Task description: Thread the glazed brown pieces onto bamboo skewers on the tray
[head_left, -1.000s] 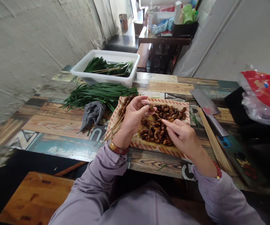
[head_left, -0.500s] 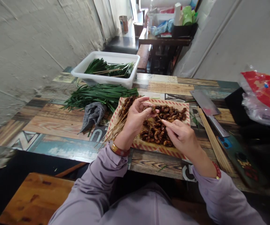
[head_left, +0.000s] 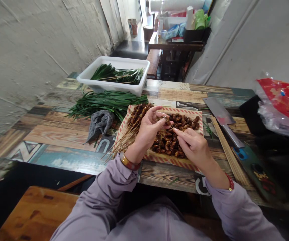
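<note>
My left hand (head_left: 148, 126) is closed in a pinch on a small glossy brown food piece (head_left: 167, 119), whose exact kind I cannot make out. Between finger and thumb, my right hand (head_left: 194, 142) grips a thin bamboo skewer (head_left: 172, 126), its tip at that piece. Most of the skewer is hidden by the hand. Below both hands lies a tray with a red-striped rim (head_left: 184, 164), bearing loose glossy brown pieces (head_left: 168, 144). Loaded skewers (head_left: 131, 129) are bunched on its left side, with bare ends pointing toward me.
A white plastic tub (head_left: 84, 80) with green chives (head_left: 128, 75) stands behind a chive pile (head_left: 104, 102). Left of the tray is a grey cloth (head_left: 100, 124). To the right lie a cleaver (head_left: 221, 112), bare bamboo skewers (head_left: 231, 154), a phone (head_left: 257, 170) and a red plastic bag (head_left: 282, 97).
Both hands have shifted slightly. The left fingertips moved a little right and down, closer to the right fingertips, and less of the skewer shows between them.
</note>
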`<state>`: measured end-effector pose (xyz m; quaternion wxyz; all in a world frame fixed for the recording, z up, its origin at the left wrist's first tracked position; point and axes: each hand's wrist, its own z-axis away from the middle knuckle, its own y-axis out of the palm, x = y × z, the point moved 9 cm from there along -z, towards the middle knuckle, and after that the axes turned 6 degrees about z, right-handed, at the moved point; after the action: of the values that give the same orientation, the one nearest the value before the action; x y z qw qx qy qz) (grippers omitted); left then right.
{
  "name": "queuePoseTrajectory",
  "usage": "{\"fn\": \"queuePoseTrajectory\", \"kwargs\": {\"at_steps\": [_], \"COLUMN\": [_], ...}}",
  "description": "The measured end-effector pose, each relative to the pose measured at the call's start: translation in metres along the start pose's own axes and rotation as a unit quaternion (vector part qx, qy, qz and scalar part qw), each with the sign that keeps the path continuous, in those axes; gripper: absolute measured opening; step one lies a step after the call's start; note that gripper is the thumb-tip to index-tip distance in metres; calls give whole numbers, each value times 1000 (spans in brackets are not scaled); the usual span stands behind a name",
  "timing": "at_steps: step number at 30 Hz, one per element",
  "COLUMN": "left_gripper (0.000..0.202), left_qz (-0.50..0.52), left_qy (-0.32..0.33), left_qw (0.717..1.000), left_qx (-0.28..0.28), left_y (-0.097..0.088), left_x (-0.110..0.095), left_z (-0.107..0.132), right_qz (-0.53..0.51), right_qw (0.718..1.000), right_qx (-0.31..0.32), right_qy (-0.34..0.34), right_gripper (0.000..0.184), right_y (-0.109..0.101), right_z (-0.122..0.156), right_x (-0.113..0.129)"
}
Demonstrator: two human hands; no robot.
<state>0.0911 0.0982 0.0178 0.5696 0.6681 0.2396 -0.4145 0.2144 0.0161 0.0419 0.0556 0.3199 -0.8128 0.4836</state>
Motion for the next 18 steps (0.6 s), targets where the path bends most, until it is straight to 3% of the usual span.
{"fn": "queuePoseTrajectory", "kwargs": {"at_steps": [13, 18], "left_gripper": [54, 37], "left_qz": [31, 26], "left_qy": [-12, -45], "left_qw": [999, 999], "left_qx": [13, -5], "left_y": [7, 1], "left_x": [-1, -1], "left_z": [4, 5], "right_qz": [0, 0], "right_qw": [999, 998], "right_qx": [-53, -67], "right_qy": [-4, -6], "right_gripper": [35, 37], "right_y": [-7, -11], "right_z": [0, 0], "right_x": [4, 6]}}
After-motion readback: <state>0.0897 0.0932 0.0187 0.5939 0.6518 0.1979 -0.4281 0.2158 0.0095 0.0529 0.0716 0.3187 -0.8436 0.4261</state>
